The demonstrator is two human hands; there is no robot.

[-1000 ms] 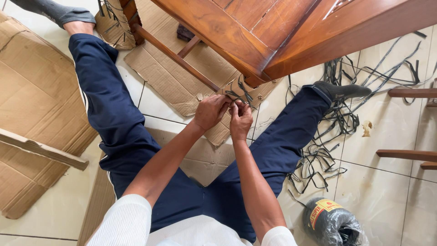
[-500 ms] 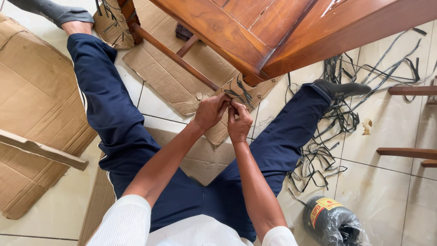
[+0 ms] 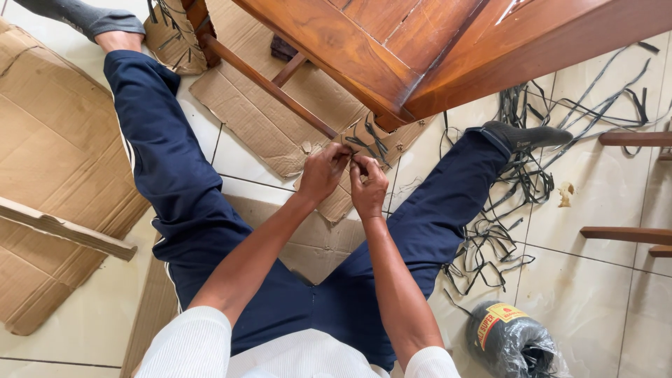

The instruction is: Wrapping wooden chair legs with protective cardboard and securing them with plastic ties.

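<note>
A: Start at the left of the frame. What lies there?

B: Flattened cardboard (image 3: pixel 49 161) on the tiled floor (image 3: pixel 595 294), and the person's leg in dark blue trousers (image 3: pixel 161 168) stretched toward the upper left. More cardboard sits under the wooden furniture (image 3: pixel 392 49) that fills the top centre.

A: And the hands?

B: They meet at the centre, just below the furniture's lower corner. The left hand (image 3: pixel 323 173) has its fingers (image 3: pixel 341 155) pinched nearly shut on a thin black strap (image 3: pixel 364 143). The right hand (image 3: pixel 368 185) is touching it, fingers curled tight on the same strap. How much of the strap sits inside either grip, I cannot tell.

A: Which way does the strap lie from the fingers?

B: Up and to the right, toward the furniture corner. Its long axis slants from the fingertips up to the wood, short and taut-looking. Both hands are on it; the left hand's fingertips are the nearer to the rung (image 3: pixel 273 87) that runs off toward the upper left.

A: Further right?

B: A tangle of loose black straps (image 3: pixel 518 189) on the floor beside the other leg, and a dark roll in clear plastic (image 3: pixel 514 343) at the lower right.

A: Any change from half a second ago?

B: Hardly. The hands stay pressed together at the same spot and the strap and legs have not shifted.
</note>
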